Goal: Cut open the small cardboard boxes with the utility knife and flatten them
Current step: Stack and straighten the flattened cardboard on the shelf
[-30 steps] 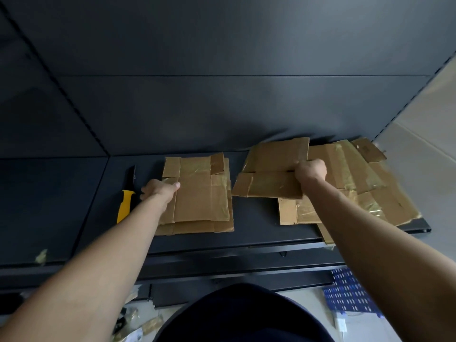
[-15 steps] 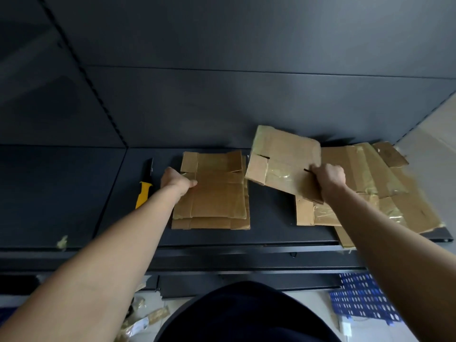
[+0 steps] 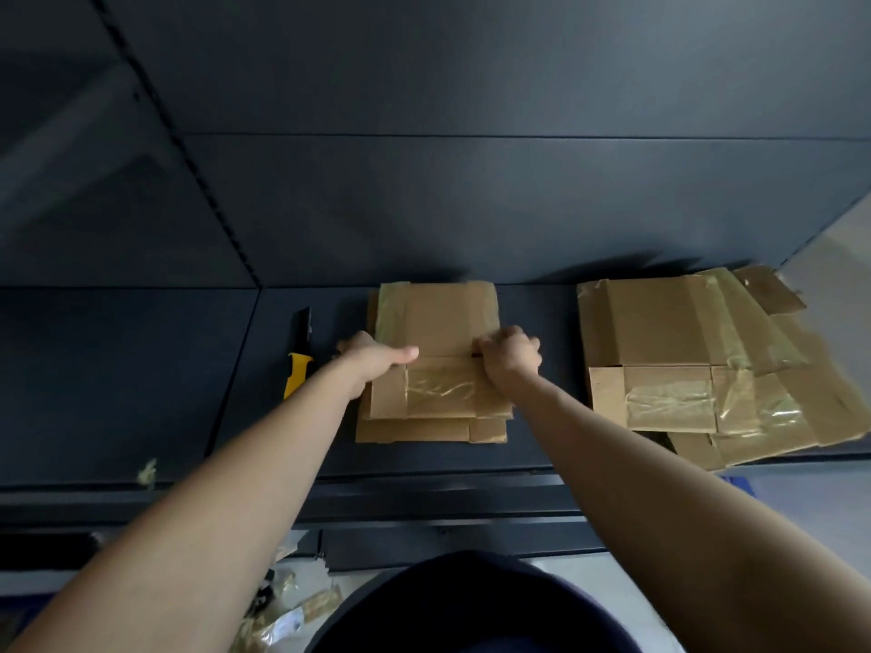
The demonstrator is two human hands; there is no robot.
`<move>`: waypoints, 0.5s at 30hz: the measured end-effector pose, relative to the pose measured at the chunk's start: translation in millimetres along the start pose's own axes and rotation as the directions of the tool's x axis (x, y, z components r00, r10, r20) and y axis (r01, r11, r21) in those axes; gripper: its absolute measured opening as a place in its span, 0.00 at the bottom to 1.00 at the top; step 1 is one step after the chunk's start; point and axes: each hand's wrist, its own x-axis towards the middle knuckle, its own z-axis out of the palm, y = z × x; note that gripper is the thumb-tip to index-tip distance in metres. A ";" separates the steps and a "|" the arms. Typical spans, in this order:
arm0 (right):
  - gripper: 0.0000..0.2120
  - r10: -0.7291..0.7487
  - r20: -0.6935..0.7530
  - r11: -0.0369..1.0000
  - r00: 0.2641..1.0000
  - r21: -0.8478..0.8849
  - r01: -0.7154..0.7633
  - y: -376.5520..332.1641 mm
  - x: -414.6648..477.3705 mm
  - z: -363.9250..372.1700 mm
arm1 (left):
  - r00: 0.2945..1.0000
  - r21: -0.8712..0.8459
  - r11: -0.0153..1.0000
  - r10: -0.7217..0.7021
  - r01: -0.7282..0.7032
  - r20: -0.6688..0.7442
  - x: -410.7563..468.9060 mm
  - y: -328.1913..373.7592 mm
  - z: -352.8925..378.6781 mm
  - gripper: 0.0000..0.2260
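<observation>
On the dark metal shelf [image 3: 141, 369], head view: a flat brown cardboard piece [image 3: 438, 322] with shiny clear tape lies on top of a small middle stack of flat cardboard [image 3: 414, 431], close to the back wall.
Left hand [image 3: 372, 362]: the thumb lies straight on top of the flat brown cardboard piece. The fingers curl at its left edge, so it holds that side.
Right hand [image 3: 511, 358]: the fingers are curled tight and pinch the right edge of the same piece.
Knife: the utility knife with the yellow handle [image 3: 298, 369] lies on the shelf just beside the left hand. No hand touches it. I cannot tell if the blade is out.
Big pile: a messy pile of flat taped cardboard [image 3: 683, 351] sits well apart on the right. Its front corner pokes over the shelf edge.
Floor: bits of tape and scrap [image 3: 292, 610] lie below the shelf.
Danger to the hand: the left hand is very near the knife. A sideways slip could bump it or knock it off.
Danger to the stack: the sticky tape could grab the piece below and drag the stack crooked.
Danger to the big pile: a nudge could make it slide off the shelf.
</observation>
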 end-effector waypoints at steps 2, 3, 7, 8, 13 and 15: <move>0.24 0.046 0.057 0.995 0.997 -0.090 -0.041 0.4 1.1 12.0 | 0.998 0.164 0.986 0.000 0.010 -0.060 1.1 -1.1 3.1 0.39; 0.25 0.063 0.067 0.990 0.996 -0.133 -0.053 0.3 1.3 16.3 | 0.996 0.223 0.975 0.001 0.018 -0.088 1.2 -0.3 4.0 0.37; 0.32 0.141 0.024 0.979 0.990 -0.153 -0.136 -1.7 8.2 23.8 | 0.991 0.376 0.925 -0.001 0.053 -0.137 5.1 4.4 10.2 0.32; 0.34 0.163 0.015 0.976 0.987 -0.148 -0.159 -2.2 10.6 24.6 | 0.988 0.396 0.916 -0.001 0.063 -0.154 5.6 5.9 11.5 0.32; 0.34 0.201 -0.011 0.971 0.980 -0.133 -0.201 -2.0 17.6 26.5 | 0.984 0.322 0.943 -0.025 0.081 -0.175 13.7 7.5 11.9 0.41; 0.33 0.205 -0.019 0.969 0.979 -0.135 -0.205 -2.6 17.0 27.2 | 0.981 0.315 0.947 -0.007 0.069 -0.192 14.7 7.1 13.3 0.40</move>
